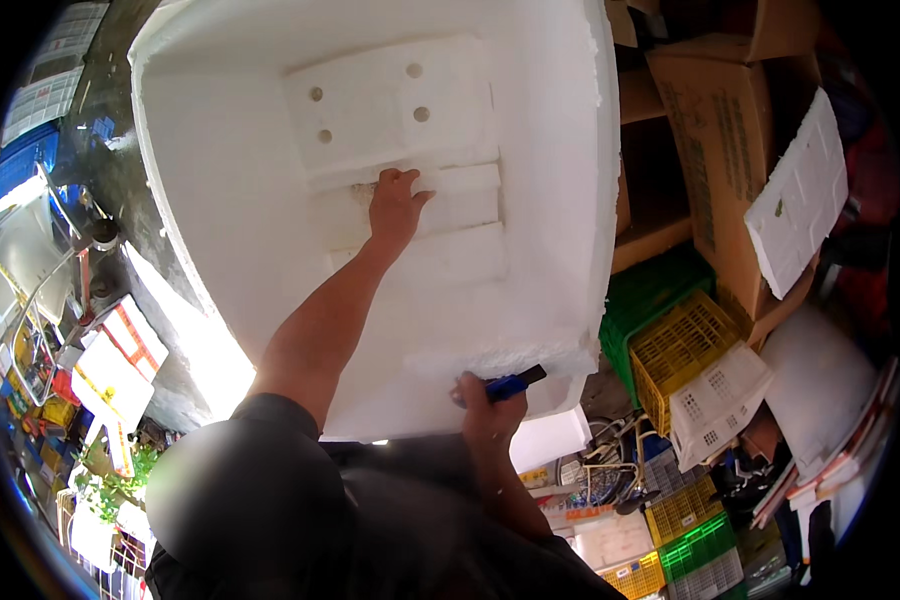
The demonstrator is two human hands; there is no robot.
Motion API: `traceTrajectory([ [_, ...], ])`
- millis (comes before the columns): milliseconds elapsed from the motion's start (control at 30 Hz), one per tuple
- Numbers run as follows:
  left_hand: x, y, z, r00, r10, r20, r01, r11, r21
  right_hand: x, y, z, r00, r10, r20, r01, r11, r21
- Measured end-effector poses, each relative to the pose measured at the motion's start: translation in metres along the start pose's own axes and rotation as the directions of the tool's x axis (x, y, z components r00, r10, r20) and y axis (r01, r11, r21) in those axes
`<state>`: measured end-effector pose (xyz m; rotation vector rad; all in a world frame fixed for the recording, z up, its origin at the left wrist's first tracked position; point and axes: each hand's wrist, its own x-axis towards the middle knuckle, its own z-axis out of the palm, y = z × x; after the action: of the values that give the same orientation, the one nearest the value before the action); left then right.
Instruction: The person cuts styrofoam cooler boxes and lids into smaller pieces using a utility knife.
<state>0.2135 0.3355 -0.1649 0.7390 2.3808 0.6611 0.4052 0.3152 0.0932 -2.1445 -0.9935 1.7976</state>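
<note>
A large white polystyrene foam box [217,135] opens in front of me. On its floor lies a flat foam panel [375,97] with several round holes, and nearer me are foam strips [465,202]. My left hand [396,210] reaches deep inside, curled fingers at the strips' edge by a patch of brown specks; whether they grip a strip is unclear. Near the box's near right rim, my right hand [495,412] is closed around a blue utility knife [506,386], its dark end pointing right. The rim beside the knife looks rough and crumbly [525,360].
Cardboard boxes [709,157] stand on the right, with a loose foam sheet [799,195] leaning there. Below them are a green crate [656,315], a yellow crate [686,337] and a white crate [720,405]. A bicycle [600,472] stands low right. Foam boxes [124,360] and a plant [120,476] sit left.
</note>
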Motion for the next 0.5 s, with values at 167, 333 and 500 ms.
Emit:
traceTrajectory([
  [167, 0.01, -0.004, 0.005, 0.997, -0.065, 0.045, 0.065, 0.998, -0.006, 0.0, 0.002, -0.001, 1.0, 0.016, -0.005, -0.017, 0.999, -0.047],
  [333, 0.008, -0.007, 0.011, 0.999, -0.021, -0.038, 0.024, 0.996, 0.082, 0.003, 0.004, 0.001, 1.0, 0.011, -0.025, -0.012, 0.999, -0.038],
  [500, -0.018, -0.017, 0.016, 0.956, -0.162, -0.244, 0.127, 0.98, -0.154, 0.006, 0.004, 0.0, 1.0, 0.007, 0.014, -0.005, 0.993, -0.116],
])
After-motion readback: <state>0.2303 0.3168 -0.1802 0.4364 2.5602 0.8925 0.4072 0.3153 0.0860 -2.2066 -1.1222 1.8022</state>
